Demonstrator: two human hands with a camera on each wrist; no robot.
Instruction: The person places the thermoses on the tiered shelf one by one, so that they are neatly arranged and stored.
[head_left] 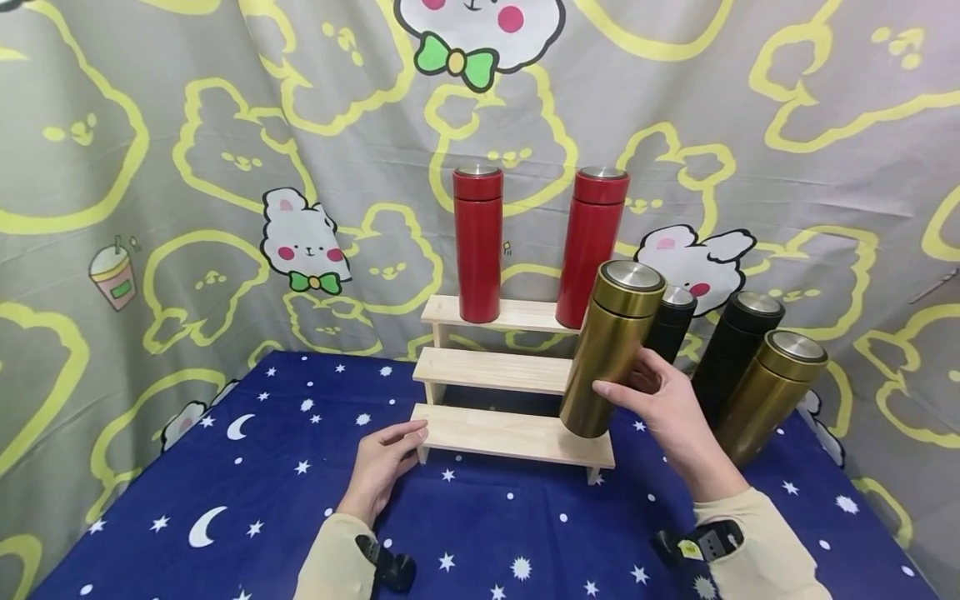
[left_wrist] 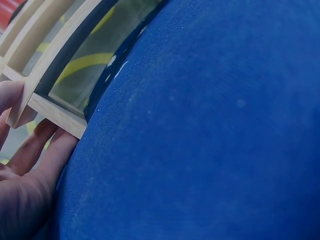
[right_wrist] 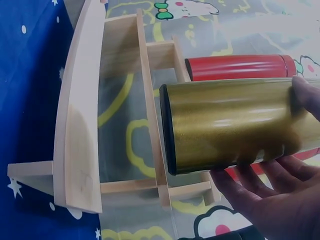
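Observation:
My right hand grips a gold thermos flask, thumb on one side and fingers round the other. Slightly tilted, the flask is held over the right part of a three-step wooden display stand; its black base is clear of the steps in the right wrist view. At the stand's left end, my left hand holds the lowest step, with the thumb against the board and fingers by its short leg. Two red thermos flasks stand upright on the top step.
Right of the stand are two black flasks and a second gold flask, partly behind my right forearm. A dark blue star-and-moon cloth covers the table. A grey curtain with cartoon prints hangs close behind.

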